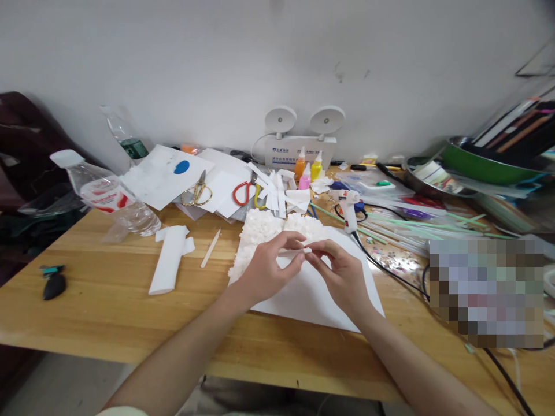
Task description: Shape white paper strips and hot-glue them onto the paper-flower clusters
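Observation:
My left hand point(275, 260) and my right hand point(340, 271) meet over a white sheet point(299, 303) on the wooden table. Between the fingertips of both hands is a small white paper strip point(307, 251), partly hidden by the fingers. White crumpled tufts point(255, 231) cover the left and far parts of the sheet. Left of it lie a pointed wooden stick point(211, 248) and a folded white paper piece point(168, 263). A white glue gun point(348, 211) stands beyond my right hand, its black cord trailing to the right.
Gold scissors point(197, 193), red-handled scissors point(241, 195) and cut paper strips point(273, 193) lie toward the wall. Paint bottles point(304, 176) stand by an emergency light point(299, 150). A water bottle point(117, 199) leans at left. Straws point(411, 228) and a green pan point(485, 164) occupy the right.

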